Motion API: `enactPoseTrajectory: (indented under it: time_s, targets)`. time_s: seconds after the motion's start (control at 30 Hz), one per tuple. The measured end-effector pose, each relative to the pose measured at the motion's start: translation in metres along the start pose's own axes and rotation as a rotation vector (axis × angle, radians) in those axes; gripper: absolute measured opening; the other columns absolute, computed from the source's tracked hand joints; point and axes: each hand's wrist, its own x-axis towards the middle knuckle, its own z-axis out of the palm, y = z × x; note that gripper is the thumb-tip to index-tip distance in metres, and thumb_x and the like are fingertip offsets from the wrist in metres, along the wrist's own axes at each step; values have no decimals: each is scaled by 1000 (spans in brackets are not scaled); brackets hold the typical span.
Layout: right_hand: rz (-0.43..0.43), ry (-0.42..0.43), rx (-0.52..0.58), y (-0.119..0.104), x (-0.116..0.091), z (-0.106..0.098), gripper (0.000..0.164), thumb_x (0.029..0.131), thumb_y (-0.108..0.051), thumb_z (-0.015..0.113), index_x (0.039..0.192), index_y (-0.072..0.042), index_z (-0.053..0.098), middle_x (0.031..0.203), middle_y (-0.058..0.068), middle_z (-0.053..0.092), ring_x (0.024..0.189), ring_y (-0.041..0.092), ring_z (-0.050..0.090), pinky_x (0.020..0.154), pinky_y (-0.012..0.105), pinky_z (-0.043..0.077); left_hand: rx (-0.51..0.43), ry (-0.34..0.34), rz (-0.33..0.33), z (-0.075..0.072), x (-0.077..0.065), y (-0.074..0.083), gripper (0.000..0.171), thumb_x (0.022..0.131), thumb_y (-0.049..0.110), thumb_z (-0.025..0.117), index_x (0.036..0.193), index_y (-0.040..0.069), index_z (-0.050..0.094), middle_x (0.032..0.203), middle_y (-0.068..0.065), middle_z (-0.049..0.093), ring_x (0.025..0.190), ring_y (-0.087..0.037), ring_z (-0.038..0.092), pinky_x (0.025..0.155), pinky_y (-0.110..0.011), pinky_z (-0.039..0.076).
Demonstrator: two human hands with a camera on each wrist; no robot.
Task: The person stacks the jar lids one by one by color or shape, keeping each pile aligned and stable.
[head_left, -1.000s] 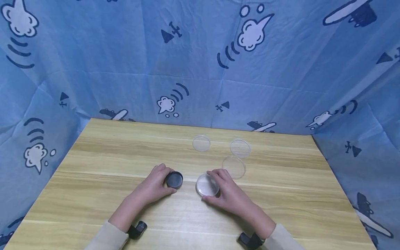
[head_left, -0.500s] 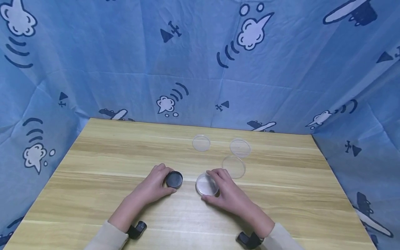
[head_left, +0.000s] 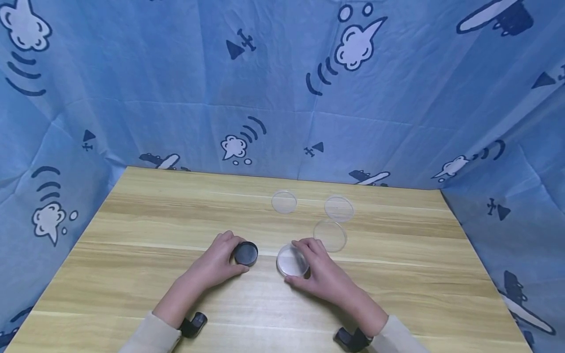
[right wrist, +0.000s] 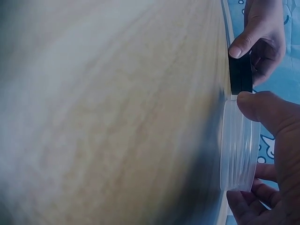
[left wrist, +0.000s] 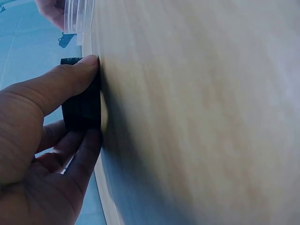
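My left hand (head_left: 218,264) grips a short black round cup (head_left: 245,254) that stands on the table, its hollow side up. In the left wrist view the thumb and fingers press opposite sides of this cup (left wrist: 82,108). Just to its right, my right hand (head_left: 324,277) holds a stack of clear petri dishes (head_left: 291,261) between thumb and fingers. Ridged rims of the stack (right wrist: 239,150) show side-on in the right wrist view. A small gap separates cup and stack in the head view. The fingers partly hide the right side of the stack.
Behind the hands lie three thin clear round pieces: one at back centre (head_left: 284,202), a second at back right (head_left: 339,209), and a larger disc (head_left: 330,236) close to my right fingers. Blue printed cloth (head_left: 265,88) walls the wooden table (head_left: 154,235) at the back and sides.
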Motion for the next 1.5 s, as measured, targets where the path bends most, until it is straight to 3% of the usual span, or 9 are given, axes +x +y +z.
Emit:
enactPoseTrajectory:
  time_s: [1.07,1.3,1.5]
  targets:
    - [6,-1,4,4,-4,-1,93,80,-49,87,153,-7,48,145,11,53,126,22,55,96,41,59,3,7,7,-1,0,1,51,76,16,93,119,2,71,100,-3,62,97,-17,52,88,-37,49]
    - [27,24,82,11,8,-22,79,92,-43,78,154,-6,46,150,15,50,137,32,52,112,55,49,12,-4,-9,-2,0,3,51,77,17,93,121,2,71,103,-3,62,99,-18,52,89,-37,49]
    - [24,65,106,22,34,-43,68,98,-33,72,153,-2,46,150,19,51,141,38,50,115,60,44,9,-13,-26,-2,0,3,51,78,17,92,121,2,71,104,-3,62,100,-18,53,90,-38,50]
